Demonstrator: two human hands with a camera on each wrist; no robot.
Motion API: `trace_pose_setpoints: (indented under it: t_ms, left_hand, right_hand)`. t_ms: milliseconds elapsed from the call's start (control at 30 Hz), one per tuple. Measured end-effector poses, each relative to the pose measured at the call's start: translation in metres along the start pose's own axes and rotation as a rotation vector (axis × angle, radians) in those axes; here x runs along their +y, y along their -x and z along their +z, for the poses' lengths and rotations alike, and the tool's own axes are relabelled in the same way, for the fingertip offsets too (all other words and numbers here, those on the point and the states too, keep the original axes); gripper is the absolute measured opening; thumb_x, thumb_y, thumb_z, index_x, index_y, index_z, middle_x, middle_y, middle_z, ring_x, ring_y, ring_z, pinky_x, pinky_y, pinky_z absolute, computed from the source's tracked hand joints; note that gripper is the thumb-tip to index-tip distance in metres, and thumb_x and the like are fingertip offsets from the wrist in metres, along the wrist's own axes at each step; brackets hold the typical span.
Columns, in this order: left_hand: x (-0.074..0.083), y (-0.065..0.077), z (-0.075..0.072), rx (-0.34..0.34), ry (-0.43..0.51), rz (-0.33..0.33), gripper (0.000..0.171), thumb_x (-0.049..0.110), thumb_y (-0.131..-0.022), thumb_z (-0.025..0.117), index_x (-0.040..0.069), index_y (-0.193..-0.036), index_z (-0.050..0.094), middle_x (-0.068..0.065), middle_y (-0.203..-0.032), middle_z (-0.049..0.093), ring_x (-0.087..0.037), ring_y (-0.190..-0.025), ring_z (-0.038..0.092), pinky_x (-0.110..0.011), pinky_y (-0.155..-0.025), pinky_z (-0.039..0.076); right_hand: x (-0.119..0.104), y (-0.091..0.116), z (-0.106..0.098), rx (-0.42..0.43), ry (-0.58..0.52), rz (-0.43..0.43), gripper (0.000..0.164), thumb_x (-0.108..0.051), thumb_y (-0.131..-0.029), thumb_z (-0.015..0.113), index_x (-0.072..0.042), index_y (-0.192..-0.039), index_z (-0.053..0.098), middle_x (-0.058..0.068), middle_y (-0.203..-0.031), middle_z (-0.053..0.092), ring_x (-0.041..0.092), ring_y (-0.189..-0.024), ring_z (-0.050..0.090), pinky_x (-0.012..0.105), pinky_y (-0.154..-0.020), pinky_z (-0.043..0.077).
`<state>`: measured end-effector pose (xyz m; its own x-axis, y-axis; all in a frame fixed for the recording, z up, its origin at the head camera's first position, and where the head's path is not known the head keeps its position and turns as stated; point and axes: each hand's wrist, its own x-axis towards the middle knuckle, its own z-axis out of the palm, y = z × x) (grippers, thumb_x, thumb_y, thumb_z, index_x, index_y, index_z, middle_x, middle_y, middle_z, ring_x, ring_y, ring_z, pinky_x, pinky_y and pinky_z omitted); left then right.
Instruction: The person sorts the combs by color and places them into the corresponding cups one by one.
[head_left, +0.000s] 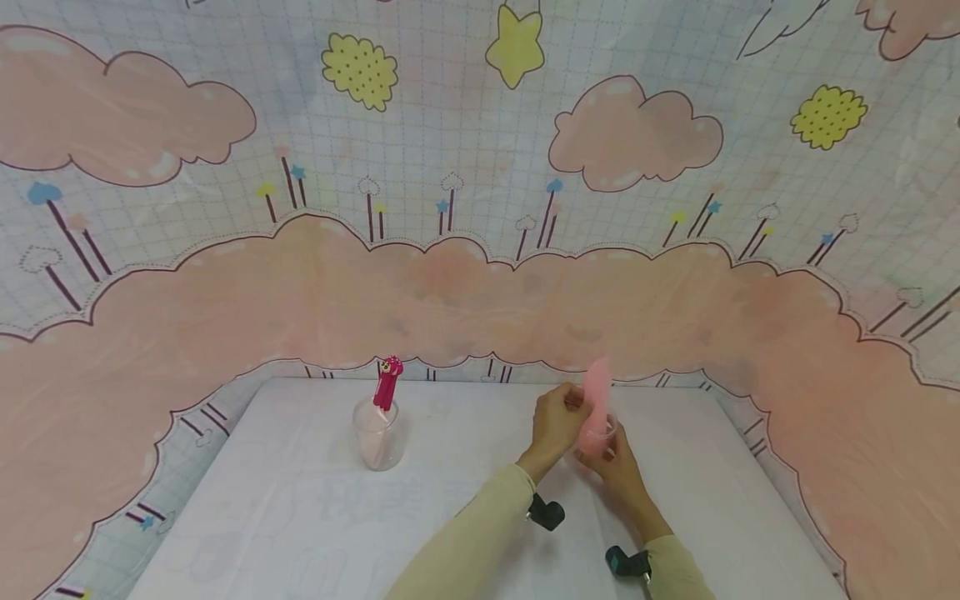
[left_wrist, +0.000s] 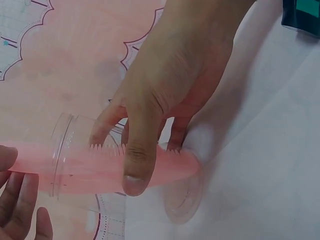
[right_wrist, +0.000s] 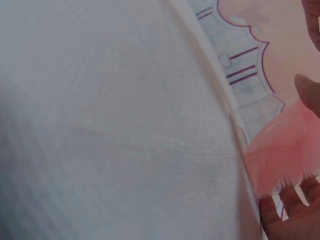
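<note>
A pink comb (head_left: 597,385) stands upright, its lower part inside a clear cup (head_left: 611,427) at the right of the table. My left hand (head_left: 555,423) pinches the comb's upper end. Lower down, my right hand (head_left: 624,468) holds the cup from the side. In the left wrist view, the right hand (left_wrist: 167,85) wraps round the cup, and the comb's teeth show through its wall. Fingers of the left hand (left_wrist: 20,205) hold the end that sticks out. The right wrist view catches the toothed part of the comb (right_wrist: 280,155) beside the right hand's fingers (right_wrist: 292,205).
Another clear cup (head_left: 378,442) stands at the left on the white table (head_left: 315,525), holding a magenta item (head_left: 386,385) with a patterned top. Behind the table hangs a printed cloth (head_left: 465,308) with clouds and stars.
</note>
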<state>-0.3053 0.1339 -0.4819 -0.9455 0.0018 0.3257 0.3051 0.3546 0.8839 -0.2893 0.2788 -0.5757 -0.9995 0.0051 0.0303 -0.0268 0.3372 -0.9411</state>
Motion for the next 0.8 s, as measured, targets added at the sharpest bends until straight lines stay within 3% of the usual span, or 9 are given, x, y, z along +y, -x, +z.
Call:
trace_pose_setpoints:
  t_ms: [333,800]
  left_hand:
    - [-0.0027,0.0025,0.0019,-0.019,-0.053,-0.025,0.007,0.018,-0.086,0.074,0.013,-0.085,0.068,0.004,-0.077,0.068,-0.001,-0.066,0.055,-0.016,-0.060,0.048]
    - [-0.0070,0.0066,0.0019,-0.047,-0.010,-0.051,0.010,0.018,-0.086,0.074,0.011,-0.091,0.068,0.003,-0.078,0.066,-0.003,-0.066,0.055,-0.015,-0.059,0.048]
  right_hand:
    - [0.0011,0.0006,0.0007,0.014,-0.008,0.004,0.100,-0.035,-0.086,0.075,-0.017,-0.158,0.007,0.024,-0.161,0.020,0.049,-0.142,0.033,0.057,-0.108,0.042]
    - [0.0007,0.0005,0.0002,0.000,0.006,0.035,0.106,-0.046,-0.084,0.074,-0.021,-0.159,0.003,0.021,-0.162,0.019,0.047,-0.145,0.028,0.056,-0.109,0.041]
